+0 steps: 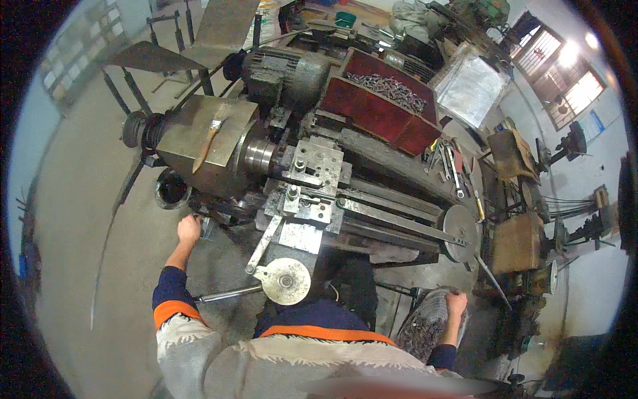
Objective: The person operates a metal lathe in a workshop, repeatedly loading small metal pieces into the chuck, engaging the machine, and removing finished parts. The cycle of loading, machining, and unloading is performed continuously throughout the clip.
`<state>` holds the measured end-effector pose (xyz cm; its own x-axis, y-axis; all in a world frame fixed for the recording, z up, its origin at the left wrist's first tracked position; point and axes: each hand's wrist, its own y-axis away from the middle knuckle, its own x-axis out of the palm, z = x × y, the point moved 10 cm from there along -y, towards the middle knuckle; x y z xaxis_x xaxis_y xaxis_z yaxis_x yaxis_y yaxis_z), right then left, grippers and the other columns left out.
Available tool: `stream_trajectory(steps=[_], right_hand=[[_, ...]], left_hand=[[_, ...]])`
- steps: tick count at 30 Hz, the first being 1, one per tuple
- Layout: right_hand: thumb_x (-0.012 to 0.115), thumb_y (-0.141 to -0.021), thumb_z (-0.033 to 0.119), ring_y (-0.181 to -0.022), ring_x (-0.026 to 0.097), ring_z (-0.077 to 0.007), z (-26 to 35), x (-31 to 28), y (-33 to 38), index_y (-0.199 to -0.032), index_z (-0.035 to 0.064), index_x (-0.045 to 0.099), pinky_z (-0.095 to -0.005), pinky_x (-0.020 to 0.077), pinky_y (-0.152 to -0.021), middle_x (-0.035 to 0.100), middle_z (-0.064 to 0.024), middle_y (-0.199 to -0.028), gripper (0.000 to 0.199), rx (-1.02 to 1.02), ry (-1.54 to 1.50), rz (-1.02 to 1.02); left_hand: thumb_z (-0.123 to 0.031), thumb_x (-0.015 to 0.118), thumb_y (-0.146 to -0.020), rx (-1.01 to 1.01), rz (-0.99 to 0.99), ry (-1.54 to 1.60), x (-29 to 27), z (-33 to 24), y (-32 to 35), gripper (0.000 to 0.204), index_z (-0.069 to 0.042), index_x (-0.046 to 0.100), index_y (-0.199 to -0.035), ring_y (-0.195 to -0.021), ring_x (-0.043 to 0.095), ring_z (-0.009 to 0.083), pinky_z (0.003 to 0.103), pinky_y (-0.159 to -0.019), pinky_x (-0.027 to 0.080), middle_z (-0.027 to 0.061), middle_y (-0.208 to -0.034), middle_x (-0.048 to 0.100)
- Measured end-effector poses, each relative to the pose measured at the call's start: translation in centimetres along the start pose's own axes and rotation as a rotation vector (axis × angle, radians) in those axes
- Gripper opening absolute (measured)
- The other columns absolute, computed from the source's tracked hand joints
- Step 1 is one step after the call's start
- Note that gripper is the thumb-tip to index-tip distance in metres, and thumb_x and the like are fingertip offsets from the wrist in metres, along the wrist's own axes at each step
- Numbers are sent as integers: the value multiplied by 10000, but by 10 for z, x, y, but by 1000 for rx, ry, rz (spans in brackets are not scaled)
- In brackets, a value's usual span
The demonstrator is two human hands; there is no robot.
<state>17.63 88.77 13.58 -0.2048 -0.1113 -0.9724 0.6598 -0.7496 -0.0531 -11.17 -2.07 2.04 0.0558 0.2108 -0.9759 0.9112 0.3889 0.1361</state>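
My left hand [189, 228] is closed beside the lower left of a small lathe [312, 166]. Next to its fingers is a small pale, glassy-looking piece [207, 229]; whatever the fingers grip is too small to make out. On the far right side of my lap, my right hand [456, 302] curls over the rim of a grey mesh basket [441, 297] with dark small pieces in it. Between my hands stands the lathe's slide [312, 174], with a flat lever [267, 241] and a round metal disc [286, 280] on its near end.
A wooden-handled brush [208, 146] lies on the lathe's headstock cover [189, 126]. Behind are an electric motor [282, 73] and a red box [372, 113] of small metal parts. Wrenches [454, 169] lie to the right. A handle bar [229, 294] sticks out near my left forearm.
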Motion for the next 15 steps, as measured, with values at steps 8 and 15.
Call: stream_trajectory(steps=[8,15], right_hand=[[589,-614,171,-806,635,-335,70,-49,-17,-887,-12,671,-353,479,-756,644,-226,-817,338,-83,-106,-54],[607,-612,125,-850,629,-283,216,-104,-46,-935,4,657,-341,477,-778,647,-196,-887,349,-385,-216,-44]], left_hand=[[-240,510,-797,109,-40,75,38,16,-11,286,40,567,-819,-804,604,394,464,-737,482,250,-830,614],[-166,545,-777,221,48,-104,24,16,-3,202,-7,514,-897,-801,608,358,459,-717,482,196,-854,625]])
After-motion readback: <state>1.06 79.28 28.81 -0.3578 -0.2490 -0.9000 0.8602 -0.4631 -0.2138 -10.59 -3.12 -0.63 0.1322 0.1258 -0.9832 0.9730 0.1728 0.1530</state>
